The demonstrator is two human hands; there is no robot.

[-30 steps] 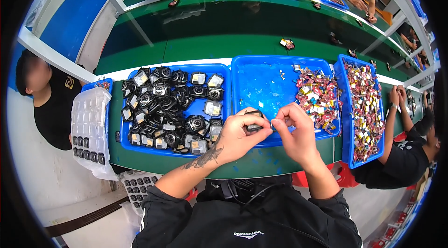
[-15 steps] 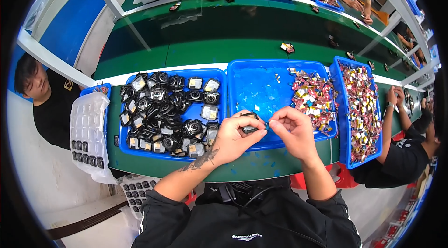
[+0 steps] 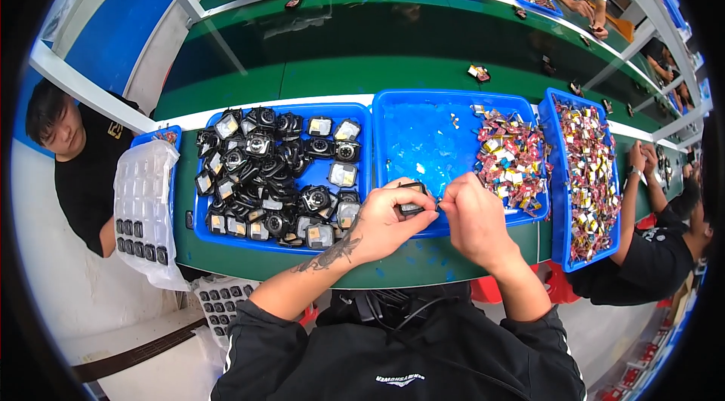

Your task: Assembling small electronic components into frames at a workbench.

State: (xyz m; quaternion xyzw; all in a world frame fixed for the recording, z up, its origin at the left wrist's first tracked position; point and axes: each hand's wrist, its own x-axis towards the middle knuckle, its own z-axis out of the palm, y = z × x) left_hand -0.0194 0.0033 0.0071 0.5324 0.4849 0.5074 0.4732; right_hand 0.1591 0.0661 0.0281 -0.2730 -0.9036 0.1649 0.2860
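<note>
My left hand grips a black watch case between thumb and fingers, over the front edge of the middle blue tray. Close against its right side, my right hand is closed in a pinch at the fingertips. Whatever it pinches is too small to make out. Loose watch cases fill the left blue tray, several showing pale backs. At the right of the middle tray lies a heap of small wired batteries and red parts; bits of blue film are scattered beside it.
A narrow blue tray at the right holds more wired parts. Left stands a white blister tray with several cases. Behind runs a green conveyor carrying a small part. Co-workers sit left, right and across.
My right hand has turned, its fingers curling in more tightly beside the watch case. My left hand keeps its grip. The small part on the conveyor has shifted slightly right.
</note>
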